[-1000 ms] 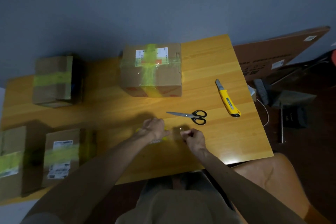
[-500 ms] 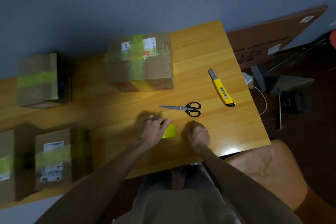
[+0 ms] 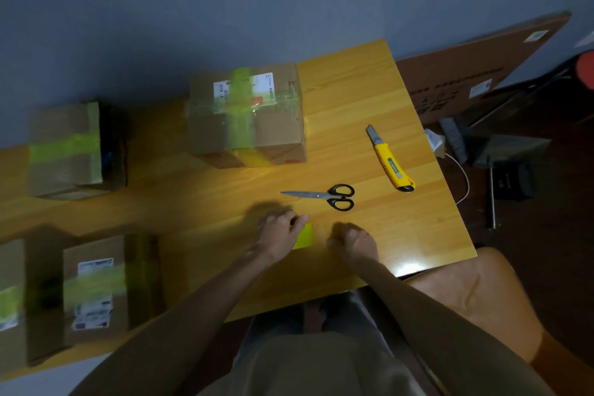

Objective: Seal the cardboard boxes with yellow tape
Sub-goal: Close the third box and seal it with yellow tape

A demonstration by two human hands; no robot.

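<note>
My left hand [image 3: 279,233] lies on the wooden table [image 3: 369,100] near its front edge and holds a piece of yellow tape [image 3: 304,237], which sticks out to the right from under the fingers. A short gap to the right, my right hand [image 3: 355,243] rests on the table with its fingers curled; nothing shows in it. Several cardboard boxes bear yellow tape: one at the back middle [image 3: 247,119], one at the back left [image 3: 69,151], one at the front left [image 3: 94,289], and one cut off by the left edge [image 3: 11,302].
Black-handled scissors [image 3: 324,196] lie just beyond my hands, blades pointing left. A yellow utility knife [image 3: 390,159] lies farther right. A flat cardboard sheet [image 3: 482,71] leans against the wall beyond the table's right edge. An orange seat [image 3: 466,296] is at the front right.
Both hands have come down from a raised, close pose onto the table and drawn slightly apart. The yellow tape now shows beside my left hand. The view has shifted slightly.
</note>
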